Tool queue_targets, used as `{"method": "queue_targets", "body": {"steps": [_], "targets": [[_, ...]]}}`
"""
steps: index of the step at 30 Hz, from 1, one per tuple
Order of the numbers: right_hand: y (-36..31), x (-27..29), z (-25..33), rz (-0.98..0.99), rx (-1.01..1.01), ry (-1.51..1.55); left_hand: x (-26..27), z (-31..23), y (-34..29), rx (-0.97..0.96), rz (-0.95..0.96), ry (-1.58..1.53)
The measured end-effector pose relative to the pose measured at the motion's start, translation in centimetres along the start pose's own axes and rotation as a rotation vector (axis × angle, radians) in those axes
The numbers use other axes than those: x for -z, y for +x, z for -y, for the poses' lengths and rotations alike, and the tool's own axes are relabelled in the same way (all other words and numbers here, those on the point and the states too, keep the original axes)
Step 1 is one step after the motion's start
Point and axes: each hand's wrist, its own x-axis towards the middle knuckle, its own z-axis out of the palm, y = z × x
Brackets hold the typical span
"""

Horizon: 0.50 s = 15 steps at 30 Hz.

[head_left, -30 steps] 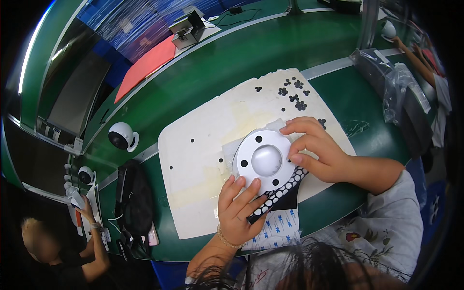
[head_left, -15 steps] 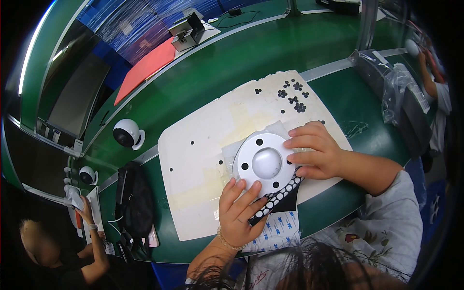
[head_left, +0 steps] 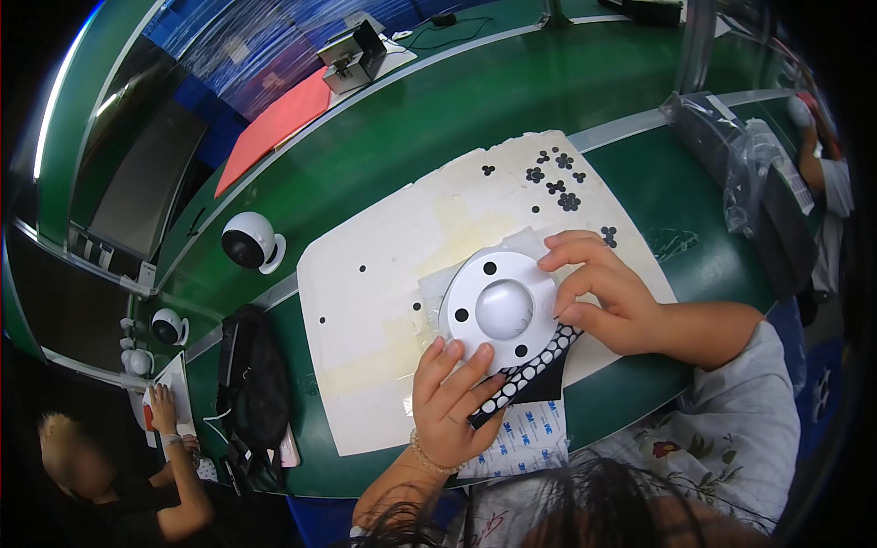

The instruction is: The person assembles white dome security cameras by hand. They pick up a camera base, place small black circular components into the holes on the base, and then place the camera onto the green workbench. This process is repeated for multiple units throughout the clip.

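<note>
A white round base (head_left: 504, 310) with a domed centre lies on a pale translucent sheet. Three black round pads show on its ring; the right part of the ring is partly behind fingers. My left hand (head_left: 452, 402) is closed on the base's lower left edge, its fingertips on the ring. Along the base's lower right runs a black strip with white dots (head_left: 523, 373), one end beside my left thumb. My right hand (head_left: 607, 297) bends over the right rim with thumb and fingertips pinched by the strip's upper end; what they hold is hidden.
Under the work lies a cream board (head_left: 365, 365) bearing several black pads (head_left: 568, 201). White dome cameras (head_left: 248, 242) stand at left, near a black bag (head_left: 254, 393). A plastic-wrapped dark box (head_left: 749, 183) lies at right. A co-worker's hand (head_left: 163, 409) rests at far left.
My right hand's fingers have curled in and drawn slightly right, uncovering black pads on the board. The dome cameras have shifted slightly away and right. The co-worker's hand has lowered from a white device.
</note>
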Motion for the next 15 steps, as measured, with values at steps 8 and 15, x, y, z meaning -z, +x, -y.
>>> {"method": "queue_targets", "body": {"steps": [8,15], "targets": [[0.2,-0.29,-0.67,-0.009,-0.086,0.05,-0.09,-0.08,0.0,0.009,-0.005,0.006],[0.21,-0.38,-0.58,0.002,-0.091,0.059,0.01,-0.09,-0.06,0.007,0.003,-0.003]]}}
